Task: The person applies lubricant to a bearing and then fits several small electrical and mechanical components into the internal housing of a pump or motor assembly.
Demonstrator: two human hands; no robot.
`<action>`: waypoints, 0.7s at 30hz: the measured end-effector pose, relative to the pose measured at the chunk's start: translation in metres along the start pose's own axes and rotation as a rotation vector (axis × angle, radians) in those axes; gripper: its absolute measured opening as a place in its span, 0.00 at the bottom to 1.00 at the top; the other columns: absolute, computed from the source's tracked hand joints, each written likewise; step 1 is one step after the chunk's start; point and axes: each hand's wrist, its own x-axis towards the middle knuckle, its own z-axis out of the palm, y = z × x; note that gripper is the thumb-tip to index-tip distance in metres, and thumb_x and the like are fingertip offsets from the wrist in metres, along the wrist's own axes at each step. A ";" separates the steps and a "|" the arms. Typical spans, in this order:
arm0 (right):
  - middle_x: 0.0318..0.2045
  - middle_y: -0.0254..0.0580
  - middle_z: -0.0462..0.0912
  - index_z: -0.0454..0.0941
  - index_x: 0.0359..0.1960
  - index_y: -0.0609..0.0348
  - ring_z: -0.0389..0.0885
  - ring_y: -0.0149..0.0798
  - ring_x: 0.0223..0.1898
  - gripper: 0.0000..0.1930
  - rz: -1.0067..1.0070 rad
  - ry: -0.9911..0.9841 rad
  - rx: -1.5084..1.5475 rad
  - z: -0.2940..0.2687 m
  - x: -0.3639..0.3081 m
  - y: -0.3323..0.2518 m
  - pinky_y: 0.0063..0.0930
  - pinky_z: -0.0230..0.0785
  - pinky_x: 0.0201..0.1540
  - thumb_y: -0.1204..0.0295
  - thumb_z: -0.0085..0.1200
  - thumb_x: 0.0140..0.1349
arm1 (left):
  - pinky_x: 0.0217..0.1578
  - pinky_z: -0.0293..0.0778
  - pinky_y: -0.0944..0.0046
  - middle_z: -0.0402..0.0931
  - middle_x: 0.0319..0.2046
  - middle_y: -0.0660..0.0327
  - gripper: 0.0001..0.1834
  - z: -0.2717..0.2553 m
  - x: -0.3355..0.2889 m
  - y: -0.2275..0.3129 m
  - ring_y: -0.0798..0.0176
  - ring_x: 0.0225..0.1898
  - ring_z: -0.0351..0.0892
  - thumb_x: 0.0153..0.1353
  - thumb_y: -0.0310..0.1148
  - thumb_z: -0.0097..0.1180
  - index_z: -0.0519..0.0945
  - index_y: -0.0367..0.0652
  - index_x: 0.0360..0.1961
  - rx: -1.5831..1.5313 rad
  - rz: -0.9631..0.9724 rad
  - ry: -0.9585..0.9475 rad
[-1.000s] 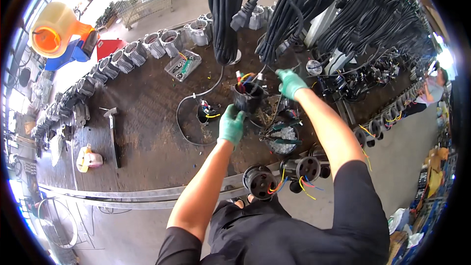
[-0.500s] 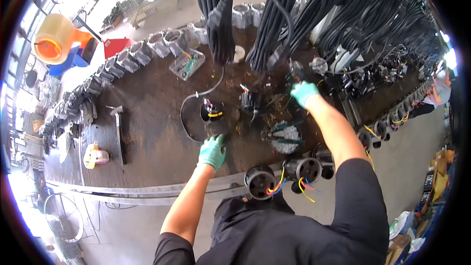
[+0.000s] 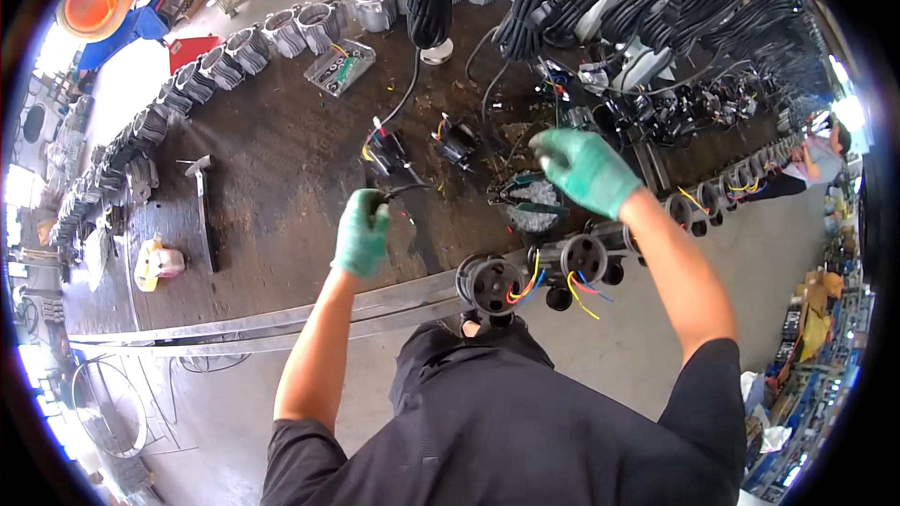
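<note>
My left hand (image 3: 363, 232), in a green glove, is over the front half of the bench. Its fingers are curled round the end of a thin black cable (image 3: 409, 188). Just beyond it lies a black cylindrical part (image 3: 384, 152) with coloured wires, and a similar part (image 3: 457, 142) rests to its right. My right hand (image 3: 589, 171), gloved too, hovers with fingers stretched leftward and thumb apart; nothing shows in it. Below that hand is a round dish (image 3: 536, 217) of small greyish pieces, with dark green-handled pliers (image 3: 511, 199) lying across it.
Black motor housings (image 3: 492, 286) with coloured wires line the front edge. Silver housings (image 3: 317, 26) curve along the back left. A hammer (image 3: 202, 211) and a tape roll (image 3: 157, 264) lie at left. Cable bundles (image 3: 431, 0) hang at the back. Another person (image 3: 820, 161) is far right.
My right hand has drawn back toward me from the parts at the back. My left hand has lifted, and the nearby wired part has tilted. The whole view has shifted slightly.
</note>
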 end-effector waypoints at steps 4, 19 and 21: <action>0.41 0.43 0.91 0.86 0.51 0.61 0.88 0.36 0.47 0.22 0.195 -0.250 0.621 0.045 -0.051 -0.080 0.35 0.80 0.45 0.52 0.56 0.77 | 0.50 0.77 0.63 0.80 0.42 0.61 0.11 -0.039 -0.052 0.069 0.67 0.43 0.79 0.75 0.30 0.58 0.77 0.37 0.53 -0.404 -0.024 -0.026; 0.24 0.38 0.80 0.77 0.47 0.60 0.80 0.38 0.24 0.11 0.369 -0.118 1.721 0.184 -0.047 -0.151 0.35 0.75 0.32 0.66 0.48 0.81 | 0.46 0.81 0.56 0.85 0.45 0.53 0.12 -0.097 -0.190 0.060 0.54 0.44 0.86 0.68 0.28 0.65 0.80 0.39 0.51 -0.119 0.203 -0.495; 0.28 0.37 0.81 0.78 0.53 0.59 0.82 0.36 0.29 0.10 0.130 -0.258 1.744 0.179 -0.064 -0.152 0.30 0.77 0.36 0.68 0.48 0.81 | 0.50 0.80 0.57 0.84 0.48 0.53 0.17 -0.091 -0.196 0.047 0.52 0.46 0.86 0.67 0.28 0.67 0.82 0.38 0.56 -0.055 -0.119 -0.625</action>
